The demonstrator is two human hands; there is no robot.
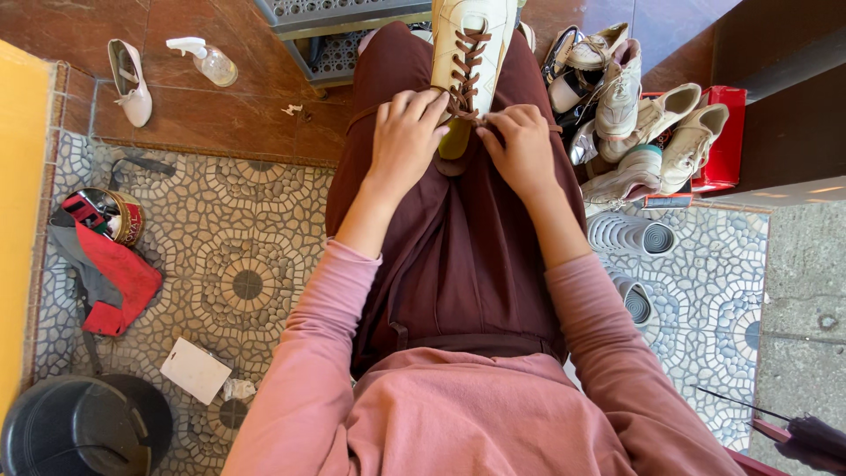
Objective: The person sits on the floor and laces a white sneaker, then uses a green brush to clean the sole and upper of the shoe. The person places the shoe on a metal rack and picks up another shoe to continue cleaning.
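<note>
Gripping brown laces: left hand, right hand | cream shoe on lap | sneaker pile (right) | spray bottle

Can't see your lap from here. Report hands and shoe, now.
Left hand and right hand both on brown laces of cream leather lace-up shoe, resting on lap. Grip on laces unclear. Nothing blocking.

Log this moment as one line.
left hand: on cream shoe | right hand: at brown laces | shoe on lap
</note>
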